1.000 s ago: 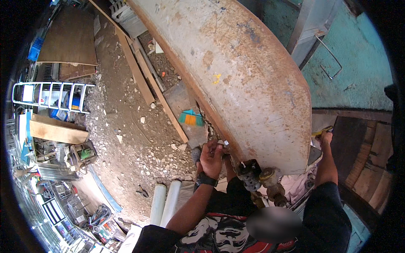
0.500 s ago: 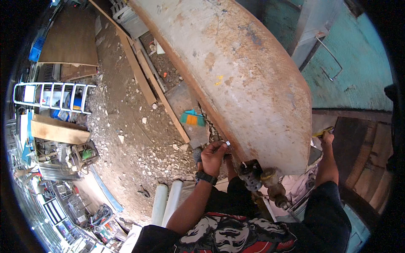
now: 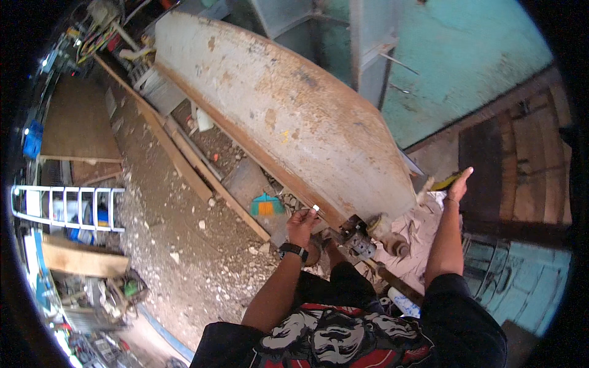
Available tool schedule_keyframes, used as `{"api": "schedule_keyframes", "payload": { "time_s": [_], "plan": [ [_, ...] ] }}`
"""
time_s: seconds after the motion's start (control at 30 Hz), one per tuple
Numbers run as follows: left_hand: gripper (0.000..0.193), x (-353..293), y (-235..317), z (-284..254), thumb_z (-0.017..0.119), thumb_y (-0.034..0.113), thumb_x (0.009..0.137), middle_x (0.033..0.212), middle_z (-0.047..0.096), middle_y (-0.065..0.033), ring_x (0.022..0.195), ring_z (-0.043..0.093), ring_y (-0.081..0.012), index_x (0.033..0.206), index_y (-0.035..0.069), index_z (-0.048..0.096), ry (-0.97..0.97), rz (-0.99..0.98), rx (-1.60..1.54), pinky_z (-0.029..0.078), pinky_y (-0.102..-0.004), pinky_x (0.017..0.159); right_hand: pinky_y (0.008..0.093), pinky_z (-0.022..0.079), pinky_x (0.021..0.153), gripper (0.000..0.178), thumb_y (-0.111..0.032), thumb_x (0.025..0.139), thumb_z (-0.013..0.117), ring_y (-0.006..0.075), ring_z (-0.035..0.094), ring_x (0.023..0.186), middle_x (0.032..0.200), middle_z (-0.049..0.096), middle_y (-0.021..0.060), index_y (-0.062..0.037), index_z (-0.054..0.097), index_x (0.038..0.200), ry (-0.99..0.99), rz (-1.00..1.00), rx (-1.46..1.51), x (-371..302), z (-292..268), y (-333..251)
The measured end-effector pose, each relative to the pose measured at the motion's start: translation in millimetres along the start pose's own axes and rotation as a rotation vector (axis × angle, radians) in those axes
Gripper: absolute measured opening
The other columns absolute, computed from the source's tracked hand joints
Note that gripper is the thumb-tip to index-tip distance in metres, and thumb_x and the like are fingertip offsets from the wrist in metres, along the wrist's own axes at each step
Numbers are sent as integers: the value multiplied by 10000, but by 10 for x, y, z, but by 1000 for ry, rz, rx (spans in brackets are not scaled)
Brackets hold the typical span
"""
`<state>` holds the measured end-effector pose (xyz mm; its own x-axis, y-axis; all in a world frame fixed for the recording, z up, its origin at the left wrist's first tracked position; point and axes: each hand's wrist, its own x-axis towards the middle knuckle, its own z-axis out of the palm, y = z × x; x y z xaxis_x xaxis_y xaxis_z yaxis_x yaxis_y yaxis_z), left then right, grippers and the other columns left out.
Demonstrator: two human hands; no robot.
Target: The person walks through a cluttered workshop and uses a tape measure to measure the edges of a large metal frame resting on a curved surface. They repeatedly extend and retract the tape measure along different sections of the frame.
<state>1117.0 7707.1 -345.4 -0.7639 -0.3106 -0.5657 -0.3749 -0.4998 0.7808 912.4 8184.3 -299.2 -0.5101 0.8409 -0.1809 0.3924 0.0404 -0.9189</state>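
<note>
A long panel (image 3: 276, 104), off-white with rust-brown patches and a brown edge, slants across the middle of the view. By its near left edge, my left hand (image 3: 300, 226) pinches a small whitish piece (image 3: 315, 209), too small to name. Beyond the panel's near right corner, my right hand (image 3: 457, 189) holds a narrow yellow tool with dark parts (image 3: 446, 182), its kind unclear. Under the panel's near end sit a rusty metal fitting (image 3: 359, 236) and a round, dirty metal part (image 3: 388, 234).
Wooden planks (image 3: 178, 156) and a teal-and-orange broom head (image 3: 267, 205) lie on the stony ground left of the panel. A ladder (image 3: 67, 208) and stacked boards stand farther left. A turquoise wall (image 3: 466, 67) rises at the right, beside brown boards (image 3: 521, 159).
The view has shifted, so more of the panel's far end shows. My right hand has moved outward from the panel's corner, its fingers straighter. My left hand keeps its pinch near the edge.
</note>
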Motion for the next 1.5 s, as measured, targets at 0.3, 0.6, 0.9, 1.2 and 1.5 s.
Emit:
{"api": "schedule_keyframes", "payload": {
  "time_s": [0.3,0.6,0.9,1.2,1.5],
  "plan": [
    [538,-518,457,-928,569,504,964,984,666,-164,871,683,-270,1141,-3,593,-174,-188,107,581,-386,811,346,496,706,416,-401,928,499,236,602,748,806,604,112,4,594,931,-67,-7,688,-2037,-815,-403],
    [350,-1008,119,-3352,532,344,1010,828,658,-115,676,671,-219,1000,1,603,-111,-323,499,562,-322,573,304,447,818,303,-255,974,425,184,582,846,871,624,75,-33,630,962,-262,-213,632,-3310,-1354,-92],
    [255,-1130,-41,-4539,590,254,972,812,674,-119,656,682,-224,1035,7,611,-232,-329,408,567,-341,529,319,440,778,334,-262,954,477,193,565,809,862,641,77,24,640,896,-219,-303,338,-4131,-1615,337],
    [217,-839,-409,-4554,581,250,937,733,609,-88,533,590,-203,1018,54,627,-176,-632,427,466,-340,423,414,440,1007,333,-39,884,652,296,601,1178,1199,666,158,-18,638,1216,166,-1158,-260,-4621,-2833,-973],
    [257,-813,-250,-3588,634,350,956,655,481,7,506,449,-124,867,142,511,-183,-436,667,342,-268,426,399,390,1031,588,-408,814,790,312,549,1160,1229,631,173,33,646,1177,1176,-1299,-571,-3549,-4330,-3029]
  ]
}}
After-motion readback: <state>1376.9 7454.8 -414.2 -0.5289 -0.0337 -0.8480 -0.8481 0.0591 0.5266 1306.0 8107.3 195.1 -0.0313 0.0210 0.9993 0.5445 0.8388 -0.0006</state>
